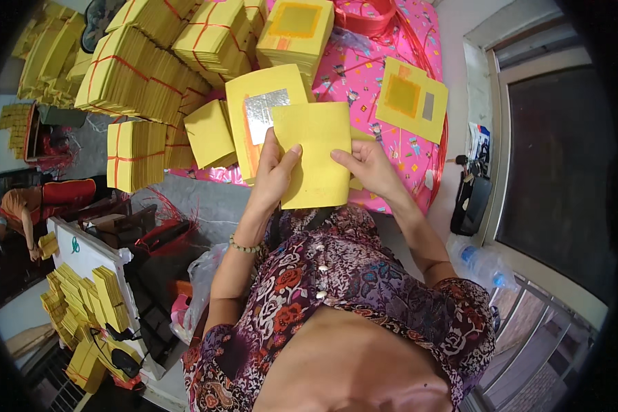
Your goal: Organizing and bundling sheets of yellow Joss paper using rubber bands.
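Observation:
I hold a plain yellow paper pad (317, 154) in front of my chest, upright between both hands. My left hand (277, 165) grips its left edge with the thumb on the face toward me. My right hand (371, 167) grips the right edge the same way; the fingers behind are hidden. How many sheets the pad has, I cannot tell. Just beyond it lies a joss paper stack (237, 93) with a silver foil patch framed in orange. To the right, a yellow sheet (429, 89) with an orange square and a grey patch lies on the pink patterned tablecloth (408, 161).
Yellow paper bundles (127, 75) tied with red string crowd the table's left and back. A squared stack (302, 24) stands at the back middle, beside red plastic string (371, 20). At far left a person (41, 206) works near a white table (82, 247) with more yellow bundles.

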The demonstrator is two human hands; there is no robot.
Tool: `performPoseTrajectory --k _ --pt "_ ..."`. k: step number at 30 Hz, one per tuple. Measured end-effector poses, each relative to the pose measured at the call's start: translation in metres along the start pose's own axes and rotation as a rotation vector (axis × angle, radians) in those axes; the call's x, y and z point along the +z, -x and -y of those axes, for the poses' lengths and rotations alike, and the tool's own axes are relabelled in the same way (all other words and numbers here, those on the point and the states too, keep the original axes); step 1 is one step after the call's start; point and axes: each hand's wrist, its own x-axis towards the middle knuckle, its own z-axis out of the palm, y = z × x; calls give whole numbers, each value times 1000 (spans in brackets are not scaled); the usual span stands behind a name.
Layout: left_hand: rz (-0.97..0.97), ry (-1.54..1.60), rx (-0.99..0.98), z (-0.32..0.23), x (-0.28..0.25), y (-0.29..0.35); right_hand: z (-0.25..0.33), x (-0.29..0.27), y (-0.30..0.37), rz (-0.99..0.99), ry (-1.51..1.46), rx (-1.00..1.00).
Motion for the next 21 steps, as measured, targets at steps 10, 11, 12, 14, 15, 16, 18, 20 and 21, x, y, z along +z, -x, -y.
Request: performPoseTrajectory --k 10,11,12,14,15,16,18,20,21 --pt "95 -67 105 22 42 -44 -23 -46 22 -147 76 -26" --pt "101 -74 147 23 46 -47 -21 -45 25 -152 72 -23" --pt "85 -134 143 24 49 -50 -17 -44 29 -183 48 15" --pt "78 -124 136 25 55 -55 -21 -46 35 -220 21 51" --pt "66 -112 133 25 59 -57 -31 -50 37 -232 -14 26" --pt "74 -113 133 27 63 -57 -37 -53 40 -244 -49 0" --pt "72 -146 188 34 68 -56 -37 -54 46 -257 -62 25" --pt "109 -164 199 40 70 -55 -40 -59 50 -273 -77 51" --pt "138 -182 211 42 71 -53 -47 -63 51 -287 -86 -16"
